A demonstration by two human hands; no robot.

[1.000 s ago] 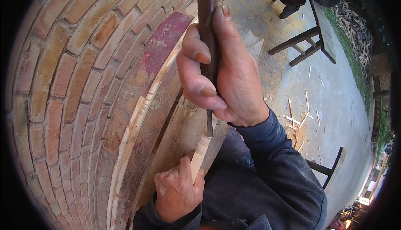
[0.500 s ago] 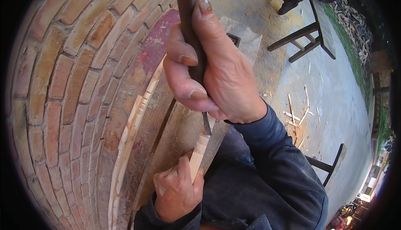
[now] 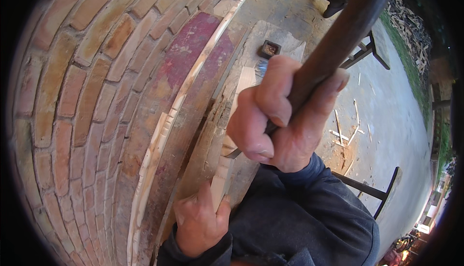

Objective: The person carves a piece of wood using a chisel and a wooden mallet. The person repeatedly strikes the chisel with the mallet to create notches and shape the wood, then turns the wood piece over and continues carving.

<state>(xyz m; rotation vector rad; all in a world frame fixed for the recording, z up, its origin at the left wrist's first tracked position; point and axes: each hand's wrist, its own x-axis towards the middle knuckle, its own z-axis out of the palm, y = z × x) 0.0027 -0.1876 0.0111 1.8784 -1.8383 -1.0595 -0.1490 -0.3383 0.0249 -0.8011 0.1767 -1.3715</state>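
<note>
While the left hand (image 3: 200, 222) grips the strip (image 3: 221, 179) between the bench's (image 3: 203, 164) long edges, the right hand (image 3: 299, 139) clenches a chisel (image 3: 338, 36), blade at the wood. Part-worked, it seems, remainder unclear; a box (image 3: 269, 49) sits toward the far end.

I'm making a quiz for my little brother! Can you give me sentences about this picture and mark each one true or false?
1. The right hand grips a dark tool. True.
2. The left hand holds nothing. False: it holds a pale wooden piece.
3. The brick wall is on the picture's left side. True.
4. The small dark box is in the left hand. False: it sits on a worn wooden board.
5. Thin wood scraps lie on the ground. True.
</note>
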